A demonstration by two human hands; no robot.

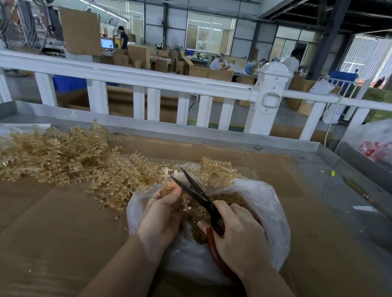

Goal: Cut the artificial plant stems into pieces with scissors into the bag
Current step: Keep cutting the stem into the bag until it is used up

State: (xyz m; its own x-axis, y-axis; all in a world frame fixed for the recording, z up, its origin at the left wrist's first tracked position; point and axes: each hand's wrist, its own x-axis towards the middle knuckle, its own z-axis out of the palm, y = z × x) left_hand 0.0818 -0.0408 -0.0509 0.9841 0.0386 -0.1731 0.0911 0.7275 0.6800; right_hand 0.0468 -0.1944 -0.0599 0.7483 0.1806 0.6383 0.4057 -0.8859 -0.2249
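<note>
Left hand point(162, 212): grip pinches one stem point(166, 177) at centre frame, over the bag point(267, 206).
Right hand point(235, 237): grip clasps the scissors point(194, 191), blades parted.
Advice: cut near the fingers, so pieces likely drop inside.
Pile point(57, 155): left of centre on the table point(45, 230), uncut.

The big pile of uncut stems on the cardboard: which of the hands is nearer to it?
Left. The left hand holds a stem just beside the pile of uncut stems; the right hand grips the scissors farther away, over the bag.

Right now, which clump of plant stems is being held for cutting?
The small stem in the left hand, between the open scissors blades over the bag; the big pile lies untouched.
</note>
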